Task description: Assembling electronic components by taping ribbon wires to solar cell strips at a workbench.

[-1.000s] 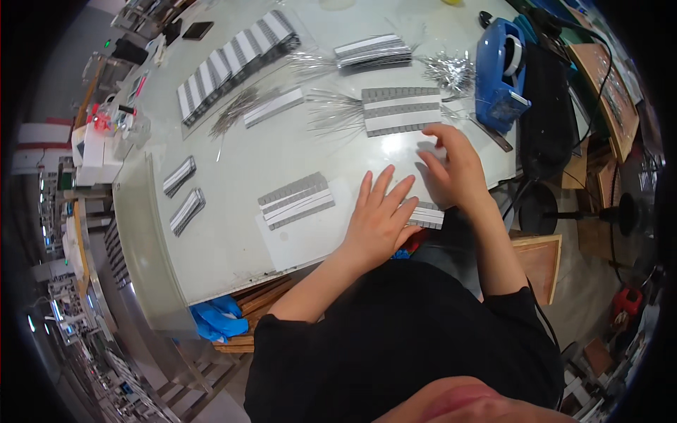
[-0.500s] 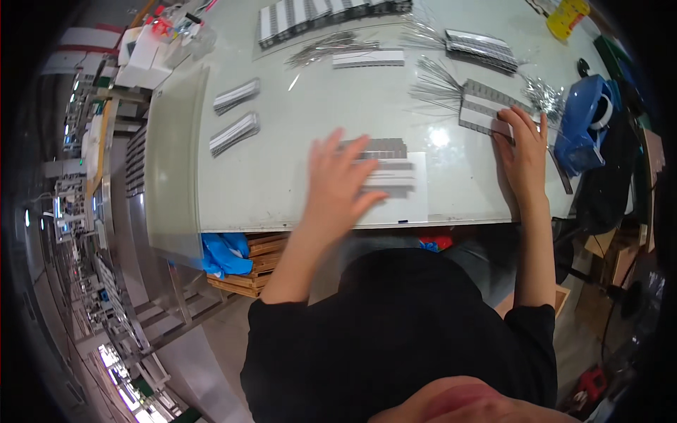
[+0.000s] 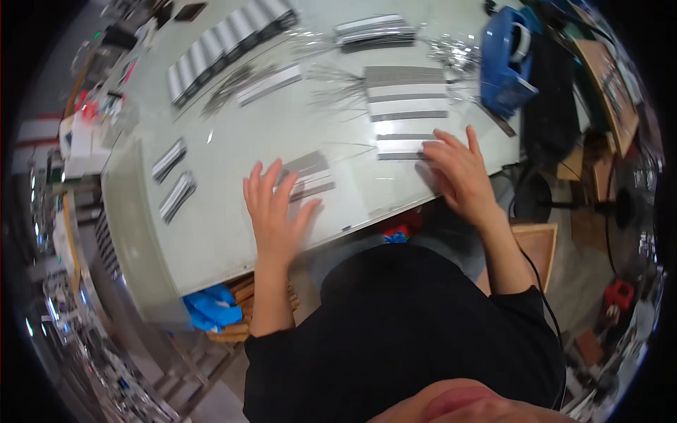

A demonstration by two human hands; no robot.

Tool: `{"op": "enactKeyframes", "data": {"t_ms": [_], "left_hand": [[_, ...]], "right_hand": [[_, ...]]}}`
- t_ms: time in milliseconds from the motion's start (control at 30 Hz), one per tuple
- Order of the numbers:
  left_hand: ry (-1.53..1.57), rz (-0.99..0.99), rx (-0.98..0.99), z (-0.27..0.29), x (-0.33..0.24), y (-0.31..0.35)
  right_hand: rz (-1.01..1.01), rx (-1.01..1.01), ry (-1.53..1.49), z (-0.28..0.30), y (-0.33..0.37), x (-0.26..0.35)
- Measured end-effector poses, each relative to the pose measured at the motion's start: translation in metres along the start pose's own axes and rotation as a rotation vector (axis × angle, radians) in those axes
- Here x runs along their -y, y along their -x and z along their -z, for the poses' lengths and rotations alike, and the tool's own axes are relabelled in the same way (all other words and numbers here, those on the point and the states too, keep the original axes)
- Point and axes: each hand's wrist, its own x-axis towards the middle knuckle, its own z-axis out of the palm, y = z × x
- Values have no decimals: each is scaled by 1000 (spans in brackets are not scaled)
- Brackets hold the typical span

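My left hand (image 3: 273,215) is open with fingers spread, slightly blurred. It is at the left side of a small stack of grey-and-white striped strips (image 3: 314,176) lying partly on a white sheet (image 3: 345,204). My right hand (image 3: 462,176) has its fingertips on the right end of a flat grey-and-white strip (image 3: 398,146), which has thin wires trailing from its left end. Its grip looks like a pinch, with the thumb partly hidden. Just beyond lies a wider stack of striped strips with wires (image 3: 407,92), apart from the held one.
Another wired stack (image 3: 374,32) lies at the back. A row of striped bundles (image 3: 229,49) and a single strip (image 3: 270,84) are at far left. Two small bundles (image 3: 169,161) sit near the left edge. A blue tape dispenser (image 3: 504,67) stands at right, beside a wire tangle (image 3: 451,53).
The view has turned, shifting the table. My right hand has drawn one strip from the wired stack toward me. My left hand has moved back off the small stack.
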Motion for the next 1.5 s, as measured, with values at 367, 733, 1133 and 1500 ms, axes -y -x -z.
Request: {"op": "enactKeyframes", "data": {"t_ms": [367,733,1133,1500], "left_hand": [[305,-303,45,-74,-103,-42],[88,-178,117,-78,-110,-38],[122,-178,80,-78,-109,-38],[128,-172,64,-74,-105,-34]], "right_hand": [[-390,-388,98,4,67,-7],[-387,-206,241,-12,41,0],[-291,-133,269,-8,31,-1],[-147,-70,248,-17,20,2]]}}
